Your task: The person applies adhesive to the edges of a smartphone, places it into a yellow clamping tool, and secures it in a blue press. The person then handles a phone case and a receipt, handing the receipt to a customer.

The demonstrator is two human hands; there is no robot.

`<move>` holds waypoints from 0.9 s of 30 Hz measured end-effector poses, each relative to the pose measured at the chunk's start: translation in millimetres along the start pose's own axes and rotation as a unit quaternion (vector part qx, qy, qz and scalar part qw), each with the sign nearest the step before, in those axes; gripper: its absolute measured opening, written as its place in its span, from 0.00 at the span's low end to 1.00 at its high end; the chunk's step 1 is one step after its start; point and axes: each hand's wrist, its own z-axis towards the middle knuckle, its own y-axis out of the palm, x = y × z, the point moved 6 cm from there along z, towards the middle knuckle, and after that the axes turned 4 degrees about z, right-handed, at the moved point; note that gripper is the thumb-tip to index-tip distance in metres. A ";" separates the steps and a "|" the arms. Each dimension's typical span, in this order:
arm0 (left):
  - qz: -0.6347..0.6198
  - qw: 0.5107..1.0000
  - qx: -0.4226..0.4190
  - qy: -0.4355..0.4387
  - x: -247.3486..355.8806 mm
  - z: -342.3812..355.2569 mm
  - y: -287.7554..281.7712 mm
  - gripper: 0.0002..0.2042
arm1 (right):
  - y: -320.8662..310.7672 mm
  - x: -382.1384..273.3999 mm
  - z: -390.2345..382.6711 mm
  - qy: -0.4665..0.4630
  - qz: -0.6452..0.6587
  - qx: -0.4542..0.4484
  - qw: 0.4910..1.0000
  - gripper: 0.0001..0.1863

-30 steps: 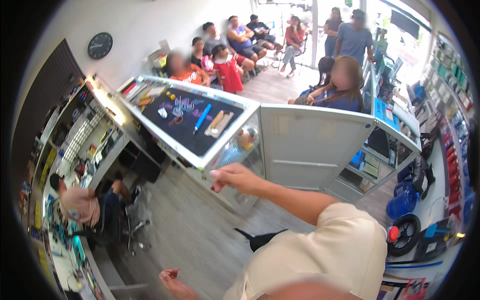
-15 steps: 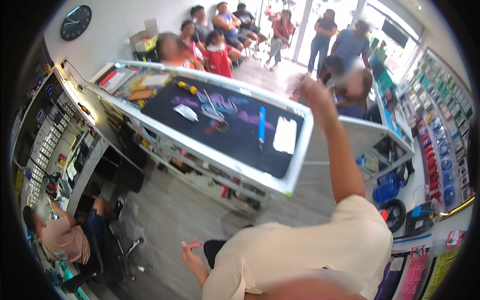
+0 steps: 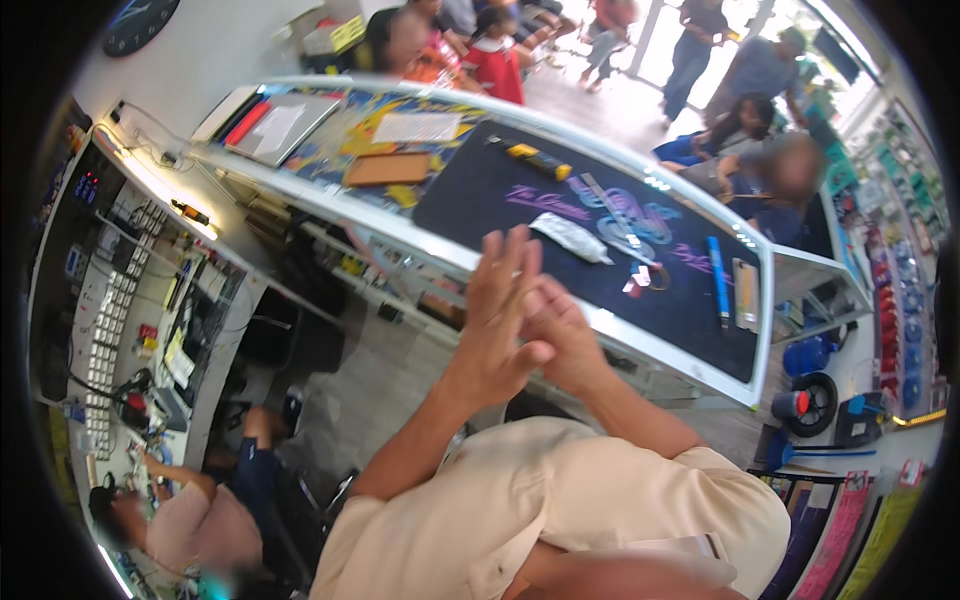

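From where I stand, the person is at the long tabletop point(image 3: 680, 370) with both hands brought together over its near edge. The left hand point(image 3: 490, 315) is flattened, fingers stretched upward and thumb out to the side; the right hand point(image 3: 568, 332) leans against it, loosely unfolded, some fingers tucked from sight. I see nothing gripped in either. I'd call it a moment of hand against hand, with no tool in use. Picking up anything from the black mat point(image 3: 640, 320) would call for parting the hands and reaching over that white rim.

Nearest the fingertips, as I see it, lies a crumpled white squeeze tube point(image 3: 568, 238), flat on the mat, a little beyond and to the right of the left hand's fingers, apart from them. Past it rest a yellow-and-black handled tool point(image 3: 540, 161) and a slim metal tool point(image 3: 608, 208). Well over to the right, a blue pen-shaped tool point(image 3: 718, 280) lies beside a flat phone-shaped piece point(image 3: 745, 294).
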 end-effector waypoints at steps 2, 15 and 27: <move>-0.015 0.999 -0.026 0.031 -17.2 24.0 -2.6 0.54 | 5.4 -9.6 26.8 -0.055 0.036 0.034 0.997 0.21; 0.043 0.998 0.023 0.034 -132.6 115.5 -45.1 0.50 | 35.3 -20.7 172.5 -0.100 0.044 0.068 0.992 0.26; -0.056 0.989 0.118 0.063 -231.2 117.8 -154.8 0.55 | 107.1 34.2 266.0 -0.092 -0.036 0.061 0.993 0.30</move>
